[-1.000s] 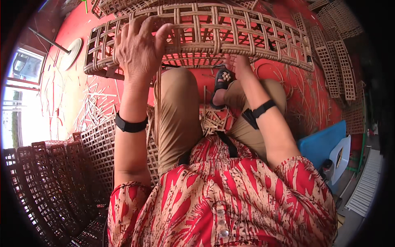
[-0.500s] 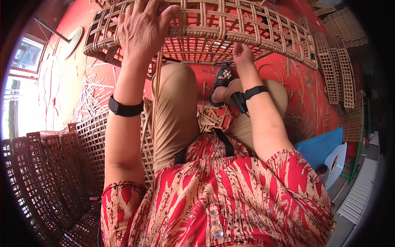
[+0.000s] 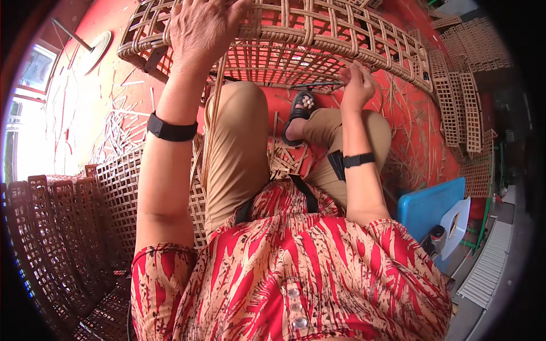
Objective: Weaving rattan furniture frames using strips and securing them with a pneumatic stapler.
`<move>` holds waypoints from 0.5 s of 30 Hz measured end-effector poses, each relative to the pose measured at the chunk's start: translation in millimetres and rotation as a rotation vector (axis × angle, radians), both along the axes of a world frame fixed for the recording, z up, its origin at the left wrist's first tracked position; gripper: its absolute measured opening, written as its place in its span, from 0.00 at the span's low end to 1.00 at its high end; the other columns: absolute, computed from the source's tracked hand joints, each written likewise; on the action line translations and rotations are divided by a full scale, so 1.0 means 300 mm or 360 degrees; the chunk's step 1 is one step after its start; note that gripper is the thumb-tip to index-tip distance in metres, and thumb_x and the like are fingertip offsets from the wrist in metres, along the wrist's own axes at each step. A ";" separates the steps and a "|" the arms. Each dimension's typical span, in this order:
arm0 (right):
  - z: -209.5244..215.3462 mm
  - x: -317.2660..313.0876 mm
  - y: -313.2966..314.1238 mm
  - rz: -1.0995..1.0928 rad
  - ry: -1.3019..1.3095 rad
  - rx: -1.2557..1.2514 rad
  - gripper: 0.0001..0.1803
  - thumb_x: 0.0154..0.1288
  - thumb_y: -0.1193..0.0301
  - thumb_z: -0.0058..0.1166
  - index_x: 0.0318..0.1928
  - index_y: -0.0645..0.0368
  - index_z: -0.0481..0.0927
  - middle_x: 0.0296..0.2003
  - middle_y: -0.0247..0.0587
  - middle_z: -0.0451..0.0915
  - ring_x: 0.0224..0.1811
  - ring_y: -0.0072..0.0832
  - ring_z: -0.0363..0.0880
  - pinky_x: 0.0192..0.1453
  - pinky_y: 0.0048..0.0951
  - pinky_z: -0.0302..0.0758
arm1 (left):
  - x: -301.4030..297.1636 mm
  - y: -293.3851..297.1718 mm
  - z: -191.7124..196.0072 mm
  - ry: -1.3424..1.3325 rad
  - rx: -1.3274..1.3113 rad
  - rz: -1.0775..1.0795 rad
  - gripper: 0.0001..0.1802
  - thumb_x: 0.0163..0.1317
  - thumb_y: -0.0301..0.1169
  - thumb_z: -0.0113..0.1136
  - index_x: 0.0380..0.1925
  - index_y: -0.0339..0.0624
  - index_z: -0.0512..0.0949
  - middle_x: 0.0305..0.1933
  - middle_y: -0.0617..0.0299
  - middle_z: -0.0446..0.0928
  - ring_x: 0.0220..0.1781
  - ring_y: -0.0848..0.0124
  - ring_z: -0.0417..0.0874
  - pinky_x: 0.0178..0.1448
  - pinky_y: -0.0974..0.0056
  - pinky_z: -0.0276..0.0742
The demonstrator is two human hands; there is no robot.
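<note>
Rattan basket [image 3: 318,40] above lap, left hand [image 3: 202,25] gripping its rim, right hand [image 3: 355,85] pinching lower edge.

- Stacked woven lattice panels [image 3: 68,238] are lying at the lower left, dark brown, overlapping one another.
- Further lattice panels [image 3: 463,108] are leaning at the upper right, pale tan.
- Loose cane offcuts [image 3: 116,128] are lying scattered over the red floor [image 3: 415,131].
- A blue plastic board [image 3: 429,202] is standing at the right, with a white plastic piece [image 3: 455,224] just beside it.
- A round white disc [image 3: 94,48] is sitting at the upper left.
</note>
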State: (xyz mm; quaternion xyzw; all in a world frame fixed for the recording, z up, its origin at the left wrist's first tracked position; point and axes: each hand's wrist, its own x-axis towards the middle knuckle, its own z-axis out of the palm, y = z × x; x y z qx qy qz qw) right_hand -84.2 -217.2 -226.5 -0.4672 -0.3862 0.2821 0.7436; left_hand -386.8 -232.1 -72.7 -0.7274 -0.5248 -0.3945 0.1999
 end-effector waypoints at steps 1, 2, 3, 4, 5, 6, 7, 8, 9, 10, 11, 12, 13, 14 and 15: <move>0.005 -0.004 -0.039 -0.0004 -0.0004 0.0003 0.10 0.68 0.76 0.54 0.46 0.69 0.81 0.31 0.41 0.83 0.30 0.24 0.84 0.32 0.23 0.82 | 0.011 -0.009 0.000 -0.0161 -0.0025 0.0068 0.16 0.65 0.44 0.54 0.38 0.47 0.84 0.44 0.55 0.77 0.53 0.54 0.75 0.59 0.51 0.69; 0.015 0.000 -0.074 0.0035 -0.0007 -0.0028 0.13 0.69 0.74 0.55 0.49 0.69 0.80 0.33 0.41 0.83 0.30 0.23 0.83 0.32 0.22 0.80 | 0.018 -0.019 0.004 -0.0167 -0.0020 0.0059 0.16 0.65 0.44 0.54 0.38 0.47 0.84 0.44 0.55 0.77 0.53 0.54 0.75 0.59 0.51 0.69; 0.028 0.005 -0.108 0.0072 -0.0009 -0.0059 0.15 0.70 0.71 0.56 0.51 0.69 0.80 0.34 0.40 0.83 0.29 0.22 0.82 0.31 0.21 0.79 | 0.022 -0.032 0.009 -0.0168 -0.0026 0.0069 0.15 0.65 0.42 0.55 0.38 0.46 0.84 0.44 0.54 0.77 0.52 0.54 0.75 0.59 0.51 0.69; 0.040 0.012 -0.142 0.0106 -0.0011 -0.0091 0.18 0.70 0.69 0.57 0.54 0.69 0.79 0.36 0.39 0.83 0.29 0.21 0.82 0.30 0.21 0.78 | 0.023 -0.040 0.011 -0.0169 -0.0032 0.0076 0.14 0.64 0.41 0.55 0.38 0.46 0.84 0.44 0.53 0.77 0.52 0.53 0.75 0.59 0.51 0.69; 0.066 0.021 -0.169 0.0093 -0.0037 -0.0067 0.18 0.71 0.69 0.56 0.56 0.68 0.79 0.36 0.37 0.83 0.30 0.20 0.81 0.30 0.21 0.76 | 0.005 -0.032 0.017 -0.0147 -0.0180 0.0056 0.23 0.62 0.51 0.58 0.44 0.45 0.84 0.47 0.51 0.77 0.55 0.51 0.76 0.60 0.49 0.70; 0.101 0.025 -0.201 0.0084 -0.0043 -0.0054 0.18 0.71 0.69 0.56 0.56 0.68 0.79 0.36 0.37 0.83 0.30 0.20 0.81 0.30 0.21 0.76 | -0.017 -0.019 0.007 -0.0153 -0.0167 0.0046 0.23 0.62 0.51 0.58 0.44 0.45 0.84 0.47 0.51 0.77 0.55 0.51 0.76 0.60 0.49 0.70; 0.141 0.033 -0.237 0.0010 -0.0093 -0.0017 0.18 0.72 0.69 0.55 0.56 0.68 0.79 0.38 0.38 0.83 0.31 0.20 0.81 0.32 0.21 0.76 | -0.037 -0.004 -0.011 0.0128 -0.0065 0.0143 0.19 0.65 0.51 0.54 0.47 0.56 0.83 0.50 0.58 0.77 0.56 0.54 0.76 0.60 0.49 0.70; 0.188 0.044 -0.280 -0.0075 -0.0146 0.0019 0.18 0.72 0.69 0.54 0.56 0.68 0.79 0.39 0.38 0.83 0.33 0.20 0.81 0.33 0.21 0.77 | -0.042 0.007 -0.018 0.0403 0.0039 0.0231 0.17 0.68 0.51 0.50 0.50 0.66 0.81 0.54 0.65 0.78 0.58 0.58 0.76 0.60 0.49 0.69; 0.237 0.044 -0.322 -0.0163 -0.0248 0.0066 0.18 0.72 0.70 0.53 0.56 0.68 0.79 0.44 0.42 0.83 0.36 0.22 0.80 0.37 0.23 0.77 | -0.046 -0.001 -0.011 0.0482 0.0070 0.0220 0.15 0.68 0.49 0.50 0.50 0.68 0.81 0.54 0.65 0.77 0.58 0.57 0.76 0.59 0.49 0.70; 0.283 0.052 -0.368 -0.0175 -0.0255 0.0076 0.18 0.72 0.70 0.53 0.56 0.68 0.79 0.44 0.42 0.83 0.36 0.22 0.80 0.37 0.23 0.77 | -0.043 -0.006 -0.003 0.0474 0.0081 0.0210 0.15 0.68 0.49 0.50 0.50 0.68 0.81 0.54 0.65 0.77 0.58 0.57 0.76 0.59 0.49 0.70; 0.330 0.070 -0.421 -0.0272 -0.0307 0.0135 0.17 0.72 0.71 0.52 0.55 0.69 0.79 0.47 0.45 0.83 0.38 0.25 0.81 0.39 0.24 0.78 | -0.028 -0.008 0.007 0.0355 0.0004 0.0256 0.15 0.68 0.49 0.50 0.50 0.68 0.81 0.54 0.65 0.78 0.58 0.58 0.76 0.59 0.49 0.70; 0.374 0.083 -0.478 -0.0369 -0.0357 0.0190 0.17 0.72 0.71 0.51 0.55 0.70 0.79 0.49 0.48 0.82 0.40 0.27 0.82 0.40 0.25 0.79 | -0.016 -0.009 0.009 0.0239 -0.0080 0.0299 0.16 0.68 0.49 0.50 0.50 0.67 0.81 0.54 0.65 0.78 0.58 0.58 0.76 0.59 0.49 0.70; 0.424 0.089 -0.536 -0.0363 -0.0329 0.0288 0.17 0.71 0.72 0.50 0.54 0.71 0.79 0.50 0.50 0.81 0.43 0.30 0.82 0.42 0.27 0.80 | -0.011 -0.009 0.009 0.0191 -0.0095 0.0276 0.17 0.67 0.52 0.50 0.50 0.65 0.82 0.54 0.63 0.77 0.58 0.57 0.76 0.59 0.50 0.70; 0.486 0.088 -0.598 -0.0351 -0.0300 0.0390 0.17 0.71 0.72 0.49 0.53 0.73 0.79 0.52 0.52 0.81 0.46 0.32 0.83 0.44 0.28 0.81 | -0.011 -0.018 0.018 0.0180 -0.0080 0.0262 0.17 0.67 0.52 0.50 0.50 0.65 0.82 0.54 0.63 0.77 0.58 0.57 0.76 0.59 0.50 0.70; 0.559 0.103 -0.661 -0.0409 -0.0410 0.0459 0.19 0.71 0.69 0.47 0.50 0.74 0.78 0.53 0.55 0.79 0.50 0.37 0.83 0.44 0.30 0.82 | -0.006 -0.025 0.032 0.0159 -0.0100 0.0266 0.19 0.67 0.53 0.50 0.49 0.63 0.82 0.53 0.62 0.77 0.58 0.57 0.76 0.59 0.50 0.69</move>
